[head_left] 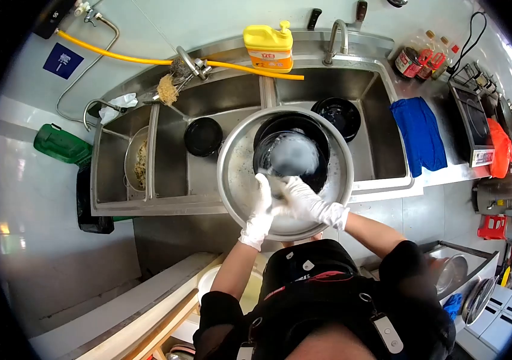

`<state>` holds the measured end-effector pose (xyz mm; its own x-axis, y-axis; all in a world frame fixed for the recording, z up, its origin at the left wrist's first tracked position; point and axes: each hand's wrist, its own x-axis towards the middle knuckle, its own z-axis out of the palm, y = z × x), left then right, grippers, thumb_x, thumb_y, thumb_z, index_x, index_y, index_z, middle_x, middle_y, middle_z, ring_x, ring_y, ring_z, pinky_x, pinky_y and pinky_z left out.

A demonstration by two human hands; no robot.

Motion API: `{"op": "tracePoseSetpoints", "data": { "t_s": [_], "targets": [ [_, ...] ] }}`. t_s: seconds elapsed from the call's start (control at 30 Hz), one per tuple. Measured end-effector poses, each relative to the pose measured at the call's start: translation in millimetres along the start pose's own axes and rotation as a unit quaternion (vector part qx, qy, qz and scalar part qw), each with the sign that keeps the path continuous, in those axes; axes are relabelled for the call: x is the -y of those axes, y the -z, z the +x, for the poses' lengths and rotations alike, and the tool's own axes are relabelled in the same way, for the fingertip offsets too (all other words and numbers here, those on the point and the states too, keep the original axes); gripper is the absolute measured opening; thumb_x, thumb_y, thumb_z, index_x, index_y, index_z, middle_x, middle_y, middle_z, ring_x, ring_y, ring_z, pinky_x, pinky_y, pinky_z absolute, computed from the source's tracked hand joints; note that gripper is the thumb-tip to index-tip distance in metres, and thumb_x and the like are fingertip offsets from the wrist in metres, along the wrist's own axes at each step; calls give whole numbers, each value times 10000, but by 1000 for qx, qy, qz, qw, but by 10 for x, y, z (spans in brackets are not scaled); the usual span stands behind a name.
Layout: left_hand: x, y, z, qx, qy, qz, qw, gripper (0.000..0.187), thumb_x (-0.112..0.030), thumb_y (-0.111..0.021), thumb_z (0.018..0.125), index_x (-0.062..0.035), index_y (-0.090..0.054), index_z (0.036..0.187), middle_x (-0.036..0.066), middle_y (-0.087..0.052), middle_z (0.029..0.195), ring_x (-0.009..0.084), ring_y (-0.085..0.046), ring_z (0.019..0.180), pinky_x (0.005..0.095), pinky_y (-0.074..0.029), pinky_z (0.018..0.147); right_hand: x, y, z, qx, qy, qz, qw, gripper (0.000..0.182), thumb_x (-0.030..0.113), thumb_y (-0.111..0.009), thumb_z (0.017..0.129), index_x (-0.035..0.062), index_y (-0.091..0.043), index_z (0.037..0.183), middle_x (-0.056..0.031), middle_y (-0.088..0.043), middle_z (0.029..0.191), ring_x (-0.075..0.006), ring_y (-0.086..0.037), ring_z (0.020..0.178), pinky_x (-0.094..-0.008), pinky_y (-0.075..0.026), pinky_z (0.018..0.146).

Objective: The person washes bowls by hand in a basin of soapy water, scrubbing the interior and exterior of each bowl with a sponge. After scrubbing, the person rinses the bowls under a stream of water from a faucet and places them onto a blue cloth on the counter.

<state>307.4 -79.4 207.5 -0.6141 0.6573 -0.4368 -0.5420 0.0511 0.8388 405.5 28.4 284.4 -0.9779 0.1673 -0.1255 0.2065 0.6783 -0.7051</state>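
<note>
With a washing step apparently in hand, the gloved left hand [260, 210] and right hand [311, 203] work beside black bowls [319, 135] in the metal basin [241, 162], blurred fingers' grasp impossible to tell; continuing calls for steadying the slick rims.

Gloved left hand [260, 211] and right hand [307, 201] converge.

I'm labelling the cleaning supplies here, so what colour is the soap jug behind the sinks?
Yellow jug, with an orange-and-white label, seen in the head view.
</note>
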Motion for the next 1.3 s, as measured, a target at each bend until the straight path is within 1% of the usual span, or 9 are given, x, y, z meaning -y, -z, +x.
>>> {"op": "tracePoseSetpoints", "data": {
  "t_s": [0.07, 0.17, 0.2, 0.27, 0.47, 0.63, 0.8, 1.07, 1.3],
  "targets": [
    [-179, -58, -146, 20, 150, -138, 979, 758, -674, -398, 872, -86, -393, 1349, 76, -480, 1314, 232, -444, 1220, 413, -414, 1004, -143, -231, 34, -52, 50, -126, 989, 505, 239, -663, 760, -73, -528, 1133, -242, -529, 1131, -391, -538, 998, -384, -462, 856],
    [-97, 201, 77, 61, 39, -214, 974, 657, -508, -399, 963, -39, -305, 1415, 120, -400, 1393, 230, -367, 1299, 353, -286, 1090, -208, 20, 37, -69, 92, -87, 990, 325, 145, -648, 712, 1, -584, 997, -186, -603, 920, -336, -606, 889, -402, -501, 777],
    [-346, 174, 5, 73, -100, 14, 992, 563, -354, -443, 931, -50, -353, 1396, 138, -400, 1394, 253, -357, 1311, 357, -277, 1097, -202, 167, 11, -54, 99, -68, 991, 348, 165, -671, 712, 9, -598, 1015, -176, -607, 934, -334, -605, 900, -401, -497, 792],
    [-743, 138, -69, 81, -347, 450, 819, 499, -46, -531, 866, -71, -449, 1358, 174, -400, 1396, 299, -336, 1336, 364, -258, 1109, -255, 487, 5, 13, 78, -75, 994, 362, 206, -714, 714, 43, -619, 1023, -153, -613, 950, -323, -610, 912, -385, -497, 799],
    [-995, 53, 184, 160, -272, 455, 833, 182, -53, -598, 856, -24, -631, 1033, 94, -658, 934, 243, -603, 882, 318, -464, 818, -258, 1061, 54, -155, 77, 151, 973, 364, 272, -708, 793, 66, -650, 1088, -136, -631, 921, -284, -592, 918, -366, -460, 815],
    [-911, -83, 247, 33, -237, 357, 903, 201, -66, -588, 884, 12, -618, 1067, 90, -656, 993, 145, -582, 948, 284, -464, 826, -53, 943, -28, -409, 110, 26, 905, 354, 243, -639, 828, 65, -638, 1134, -133, -567, 1078, -278, -499, 1015, -401, -396, 891],
    [-862, -323, 84, 14, -157, -1, 988, 212, -71, -602, 894, 24, -611, 1083, 40, -633, 1000, 118, -554, 922, 239, -446, 822, 193, 531, 199, -300, 162, -239, 909, 421, 286, -613, 821, 95, -590, 1195, -122, -475, 1342, -317, -375, 1313, -467, -272, 1089],
    [-1105, -247, -49, 67, -169, -203, 962, 351, -253, -467, 979, -19, -539, 1230, 98, -568, 1233, 204, -522, 1131, 352, -377, 1014, -389, 1092, 154, -277, 39, 418, 864, 403, 153, -450, 958, 16, -474, 1336, -98, -461, 1394, -205, -354, 1335, -299, -229, 1108],
    [-1119, -569, -39, 130, -38, -396, 908, 397, -258, -434, 982, -44, -458, 1315, 101, -518, 1325, 258, -486, 1221, 430, -360, 1059, -101, 192, -30, -395, 66, -95, 911, 526, 212, -586, 832, 143, -476, 1342, -197, -284, 1472, -438, -230, 1363, -586, -160, 1092]
  ]
}}
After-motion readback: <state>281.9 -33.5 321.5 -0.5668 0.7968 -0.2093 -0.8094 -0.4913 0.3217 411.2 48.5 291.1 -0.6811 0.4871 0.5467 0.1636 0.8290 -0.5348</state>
